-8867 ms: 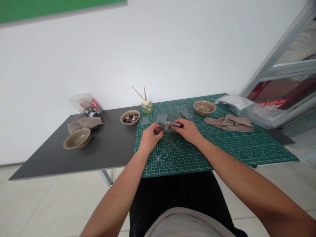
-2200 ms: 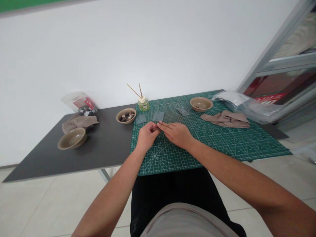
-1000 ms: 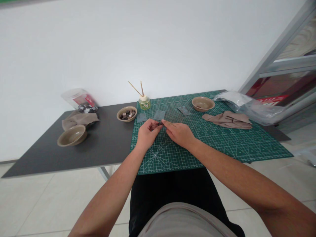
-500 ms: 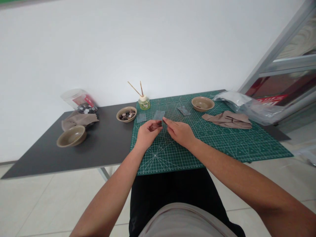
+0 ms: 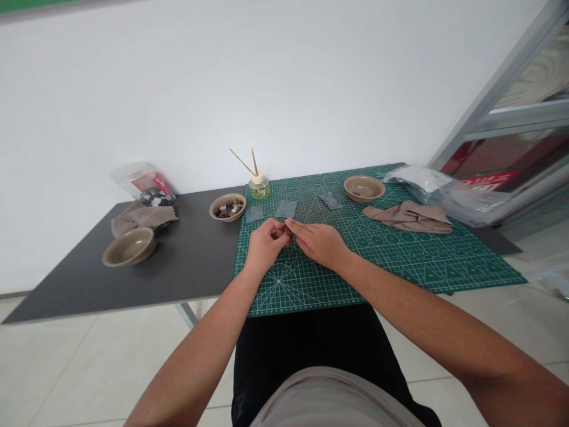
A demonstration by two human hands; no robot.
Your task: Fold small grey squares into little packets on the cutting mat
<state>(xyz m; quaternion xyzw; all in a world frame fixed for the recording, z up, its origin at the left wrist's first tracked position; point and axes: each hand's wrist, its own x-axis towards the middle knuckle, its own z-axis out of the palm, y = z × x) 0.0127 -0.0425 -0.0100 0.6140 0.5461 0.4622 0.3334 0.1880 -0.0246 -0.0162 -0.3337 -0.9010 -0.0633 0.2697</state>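
My left hand (image 5: 267, 242) and my right hand (image 5: 322, 242) meet over the green cutting mat (image 5: 302, 287). The left fingers are curled in a pinch with the thumb on the near side. The right fingers reach across and press against the left fingertips. A small dark thing seems to sit between them, mostly hidden and too small to name. Just beyond the hands lies a grey rectangular sheet (image 5: 286, 209), with a smaller grey square (image 5: 254, 213) to its left and another grey piece (image 5: 330, 200) to its right.
A bowl of dark and pale stones (image 5: 227, 207) stands by a reed diffuser (image 5: 259, 185). Left are a brown bowl (image 5: 128, 247), a cloth (image 5: 144, 216) and a clear bag (image 5: 144, 181). Right are another bowl (image 5: 364, 188), a brown cloth (image 5: 411, 217) and plastic packaging (image 5: 448, 190).
My right hand has moved slightly left, and its fingers now overlap the left fingertips. The gap between the hands has closed. The things on the table have stayed put.
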